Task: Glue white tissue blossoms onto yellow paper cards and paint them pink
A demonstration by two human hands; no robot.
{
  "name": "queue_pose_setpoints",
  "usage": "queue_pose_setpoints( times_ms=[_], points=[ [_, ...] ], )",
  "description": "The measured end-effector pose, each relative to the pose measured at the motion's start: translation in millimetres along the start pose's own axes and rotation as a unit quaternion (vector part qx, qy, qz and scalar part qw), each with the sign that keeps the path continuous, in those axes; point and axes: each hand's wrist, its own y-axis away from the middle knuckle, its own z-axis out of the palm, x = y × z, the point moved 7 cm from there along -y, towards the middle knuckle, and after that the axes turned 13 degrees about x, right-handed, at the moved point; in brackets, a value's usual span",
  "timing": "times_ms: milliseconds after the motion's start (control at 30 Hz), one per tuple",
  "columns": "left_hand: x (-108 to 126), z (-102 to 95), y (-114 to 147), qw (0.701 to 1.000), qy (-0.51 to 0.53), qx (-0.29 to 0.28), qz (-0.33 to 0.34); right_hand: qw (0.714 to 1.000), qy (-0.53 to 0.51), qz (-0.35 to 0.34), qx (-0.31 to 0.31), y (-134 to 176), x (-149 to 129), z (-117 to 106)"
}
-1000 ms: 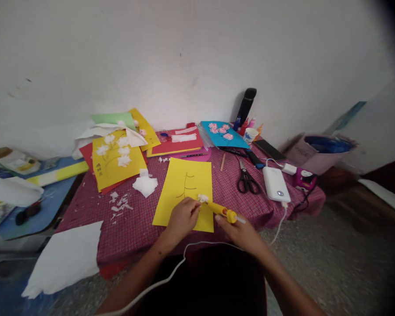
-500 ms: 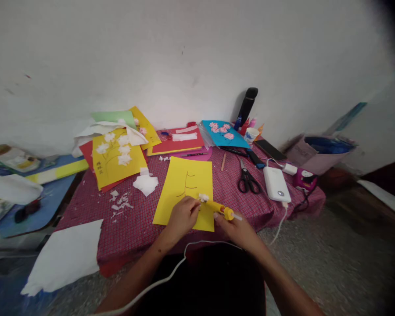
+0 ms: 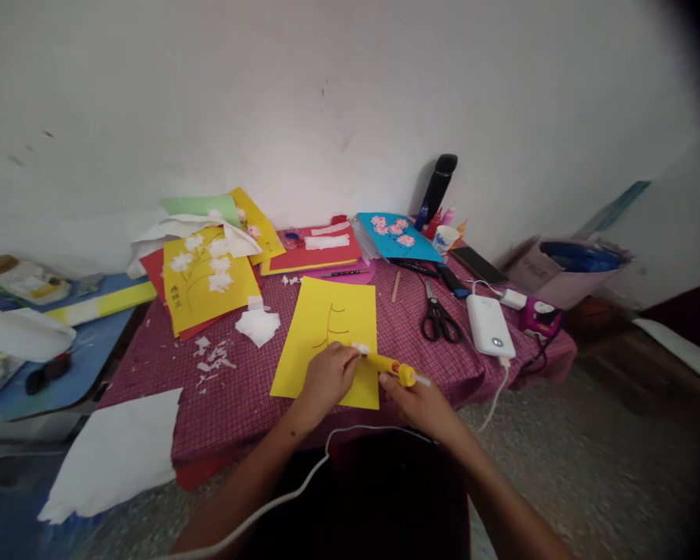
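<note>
- Left hand (image 3: 328, 376) is laid low over a yellow sheet (image 3: 358, 307), with its fingers drawn close together.
- Inside a pink bin (image 3: 533, 276) on the right, something blue (image 3: 580, 255) is held.
- White and blue are seen on a small cup (image 3: 444, 240); what is in it cannot be told.
- Next to the cup, little bottles (image 3: 433, 225) of blue, red, pink and orange are lined up.
- On the far left, a jar (image 3: 26, 280) with a brown lid is seen; its inside is not clear.
- By the left fingertips, a fluffy white paper puff (image 3: 362, 348) is touched; whether it is pinched cannot be told.
- In the right hand (image 3: 418, 403), a yellow glue gun (image 3: 385, 365) is gripped, with the fingers wrapped around it.
- Its nose is pointed left, right by the puff, and a pale stick (image 3: 422, 379) is poked out of its back.
- Flat on the checked cloth (image 3: 405, 342), near the person, the sheet is set.
- On it, a thin dark branch (image 3: 329, 320) with small twigs is drawn, and the puff is seen below and to the right.
</note>
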Motion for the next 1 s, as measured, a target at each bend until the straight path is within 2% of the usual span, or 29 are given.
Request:
queue_pose_setpoints(
  times_ms=[200, 1000],
  points=[
    [-4.7, 2.6, -4.1, 1.000, 0.002, 0.003, -0.008, 0.999, 0.025, 0.024, 0.012, 1.4, -4.8, -3.6],
    [-1.0, 2.3, -2.4, 1.000, -0.010, -0.006, -0.018, 0.995, 0.096, -0.009, 0.003, -3.0, 0.1, -5.8]
  ],
)
